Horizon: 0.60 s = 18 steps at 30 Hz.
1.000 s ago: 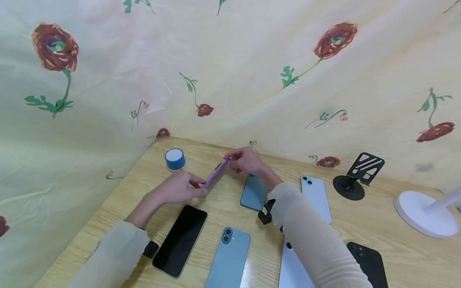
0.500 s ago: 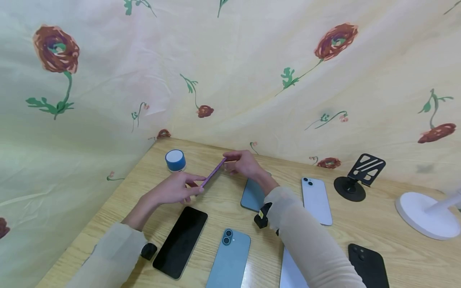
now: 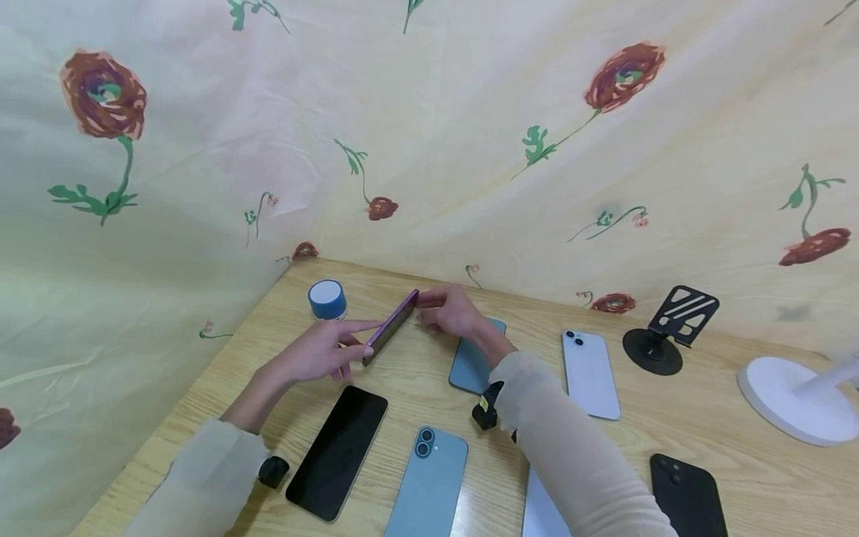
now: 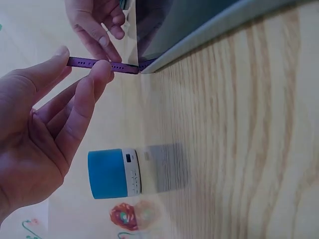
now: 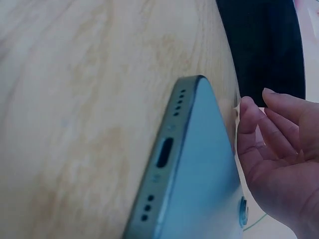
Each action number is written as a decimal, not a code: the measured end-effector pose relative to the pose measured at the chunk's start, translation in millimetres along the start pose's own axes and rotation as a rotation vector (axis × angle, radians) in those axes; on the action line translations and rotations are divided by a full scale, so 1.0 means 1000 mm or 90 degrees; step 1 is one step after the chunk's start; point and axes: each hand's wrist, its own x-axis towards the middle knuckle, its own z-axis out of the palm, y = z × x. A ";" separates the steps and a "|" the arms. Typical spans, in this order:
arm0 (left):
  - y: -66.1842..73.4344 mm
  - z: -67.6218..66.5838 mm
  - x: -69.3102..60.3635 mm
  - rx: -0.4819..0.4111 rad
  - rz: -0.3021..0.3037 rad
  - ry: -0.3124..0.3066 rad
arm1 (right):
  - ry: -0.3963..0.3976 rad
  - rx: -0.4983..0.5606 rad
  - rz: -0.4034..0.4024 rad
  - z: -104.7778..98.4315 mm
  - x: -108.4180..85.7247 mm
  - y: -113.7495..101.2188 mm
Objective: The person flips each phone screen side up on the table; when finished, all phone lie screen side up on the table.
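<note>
A purple phone (image 3: 391, 327) stands tilted on its long edge at the back left of the table, its dark screen turned toward me. My left hand (image 3: 312, 350) pinches its near end between thumb and fingers. In the left wrist view, that hand (image 4: 55, 114) grips the short purple edge (image 4: 82, 62) with its small holes. At the far end, my right hand (image 3: 451, 309) holds the phone by thumb and fingertips. The right wrist view has the dark screen (image 5: 269, 45) beyond the right hand (image 5: 284, 144). Whether the lower edge touches the wood cannot be told.
A blue and white cylinder (image 3: 326, 300) stands behind my left hand. Several phones lie about: a black-screened one (image 3: 338, 453), blue ones (image 3: 429, 477) (image 3: 473, 365), pale ones (image 3: 592, 375) and a black one (image 3: 689, 496). A black stand (image 3: 654, 350) and white round base (image 3: 798, 400) are right.
The purple phone has rolled from showing its back, through edge-on, to showing its dark screen. Both hands have shifted slightly left, keeping hold of its ends.
</note>
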 end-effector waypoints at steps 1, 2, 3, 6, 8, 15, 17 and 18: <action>-0.001 0.000 0.000 -0.001 0.002 0.002 | -0.004 -0.002 -0.001 0.000 0.000 0.000; -0.002 0.000 0.000 -0.002 0.003 0.005 | -0.008 -0.002 -0.001 0.001 0.000 0.001; -0.002 0.000 0.000 -0.004 0.003 0.007 | -0.010 -0.004 -0.002 0.001 0.000 0.001; -0.003 -0.001 0.000 -0.013 0.001 0.015 | -0.017 -0.002 -0.003 0.003 0.001 0.002; -0.004 -0.002 0.000 -0.014 0.006 0.019 | -0.018 0.001 -0.002 0.003 0.001 0.002; -0.006 -0.001 -0.001 0.001 0.004 0.041 | -0.015 0.006 0.008 0.003 0.001 0.000; -0.008 0.000 -0.002 0.000 -0.001 0.046 | -0.015 -0.019 0.006 0.003 0.000 -0.001; -0.009 0.000 -0.002 -0.002 -0.006 0.049 | -0.014 -0.035 0.005 0.003 0.000 -0.001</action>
